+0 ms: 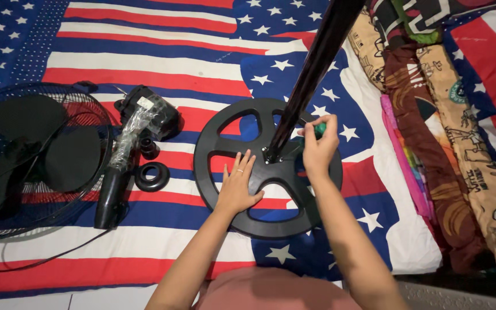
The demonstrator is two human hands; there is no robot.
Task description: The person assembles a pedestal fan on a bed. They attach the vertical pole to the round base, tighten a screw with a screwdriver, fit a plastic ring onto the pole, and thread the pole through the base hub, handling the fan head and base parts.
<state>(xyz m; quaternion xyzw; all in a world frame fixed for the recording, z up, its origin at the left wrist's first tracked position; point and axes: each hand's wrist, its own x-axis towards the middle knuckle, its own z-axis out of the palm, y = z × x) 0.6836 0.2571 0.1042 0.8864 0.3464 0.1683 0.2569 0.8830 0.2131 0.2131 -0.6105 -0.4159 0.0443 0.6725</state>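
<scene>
At far left we see a black fan guard [30, 161] with blades inside, then a plastic-wrapped motor unit [136, 129] bearing a small white label, and a black ring nut [152, 176] just beside it. Our left hand [237, 186] lies flat, fingers spread, on the round black fan base [225, 143]. A black pole [311, 69] rises from its hub. Our right hand [318, 146] pinches a green-handled screwdriver [320, 128] beside the pole. Folded patterned cloths [449, 132] lie at right.

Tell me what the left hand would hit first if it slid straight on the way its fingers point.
Probably the foot of the black pole. The left hand lies flat on the round black base, fingers aimed up and right at the hub where the pole stands.
</scene>
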